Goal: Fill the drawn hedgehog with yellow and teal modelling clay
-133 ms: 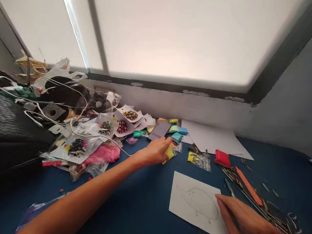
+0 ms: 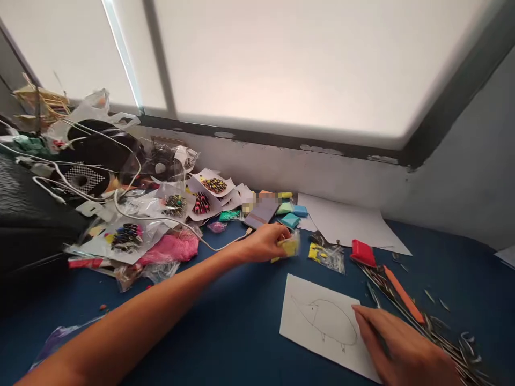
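Left hand on yellow packet, right hand at sheet's edge

Left grip: thumb and fingers pinching the packet, mid-worktop, just beyond the far edge of the drawing sheet. Packet blurred; cannot tell if it touches the surface. Teal packet and phone close behind the knuckles; white cable ends near the wrist. Strip of blue between packet and clear bag with yellow pieces.

Right grip: fingertips at the sheet's right edge, fingers close together; cannot tell whether they pinch the paper. Red packet and orange strip farther out, that side hemmed in.

Room: widest blue stretch between left forearm and the sheet's left edge; heaped bags and papers bound the left, wall the back
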A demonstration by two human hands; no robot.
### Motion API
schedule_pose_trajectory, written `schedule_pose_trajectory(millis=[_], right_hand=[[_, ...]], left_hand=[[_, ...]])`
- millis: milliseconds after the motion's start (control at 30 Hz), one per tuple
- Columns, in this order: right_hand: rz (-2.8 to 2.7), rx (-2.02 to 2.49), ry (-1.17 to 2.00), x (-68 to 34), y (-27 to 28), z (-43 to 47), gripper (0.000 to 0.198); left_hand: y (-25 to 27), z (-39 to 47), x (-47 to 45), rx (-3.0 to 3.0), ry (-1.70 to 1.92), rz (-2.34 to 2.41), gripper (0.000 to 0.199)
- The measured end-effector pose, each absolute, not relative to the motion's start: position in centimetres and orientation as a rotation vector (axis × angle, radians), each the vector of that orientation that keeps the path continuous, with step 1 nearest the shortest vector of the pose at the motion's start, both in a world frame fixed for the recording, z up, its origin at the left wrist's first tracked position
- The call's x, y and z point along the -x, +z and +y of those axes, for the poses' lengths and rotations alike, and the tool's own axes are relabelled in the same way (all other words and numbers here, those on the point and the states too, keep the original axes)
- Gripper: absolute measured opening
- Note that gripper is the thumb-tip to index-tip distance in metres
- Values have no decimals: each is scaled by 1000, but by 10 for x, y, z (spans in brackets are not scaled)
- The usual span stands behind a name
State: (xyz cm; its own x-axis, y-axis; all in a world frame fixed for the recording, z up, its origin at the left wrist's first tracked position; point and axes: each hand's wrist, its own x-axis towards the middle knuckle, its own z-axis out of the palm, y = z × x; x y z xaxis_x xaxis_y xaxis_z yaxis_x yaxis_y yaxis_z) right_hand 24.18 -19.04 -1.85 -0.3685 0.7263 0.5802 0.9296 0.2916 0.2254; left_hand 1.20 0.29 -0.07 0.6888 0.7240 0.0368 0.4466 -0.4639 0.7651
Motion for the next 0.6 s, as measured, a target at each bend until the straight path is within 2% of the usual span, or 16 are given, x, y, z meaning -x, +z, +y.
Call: schedule_pose_trajectory(millis=[67,100,267,333,433,533,600], right_hand=[[-2118,1497,-714,-238,-16,-191,36],[-2076,1505,-658,-236,-15,-191,36],[-1785,1676,-129,-226,-1,-190,31],[-1614,1747,81,-222,7,-191,37],[-1488,1801,418,-214,15,-192,47],[-1440,1770,589,-209,16,-194,45],[-1408,1744,600,-208,16,-194,42]], left_hand=[[1,1,-17,-2066,452,803,16],[2,-1,-19,-2036,447,758,15],[10,-16,-25,-1750,374,491,30],[12,-24,-27,-1727,325,402,33],[14,-36,-31,-1846,285,300,26],[15,-46,-37,-1906,302,271,18],[14,-50,-40,-1839,331,288,24]])
